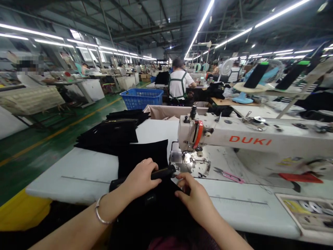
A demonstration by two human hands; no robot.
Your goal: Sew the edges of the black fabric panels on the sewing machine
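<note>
Red capitals read DUKI [250, 140] on the white arm of the sewing machine [291, 139].

Pink-handled scissors [229, 175], blue plastic crate [142, 98]

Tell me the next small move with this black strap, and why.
Probably ease the black strap toward the presser foot of the DUKI sewing machine: your left hand grips it with its end just short of the foot, and your right hand is on the black fabric below.

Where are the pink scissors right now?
In the head view, the pink-handled scissors lie on the white sewing table, just in front of the arm of the DUKI sewing machine and up and to the right of the right hand.
</note>
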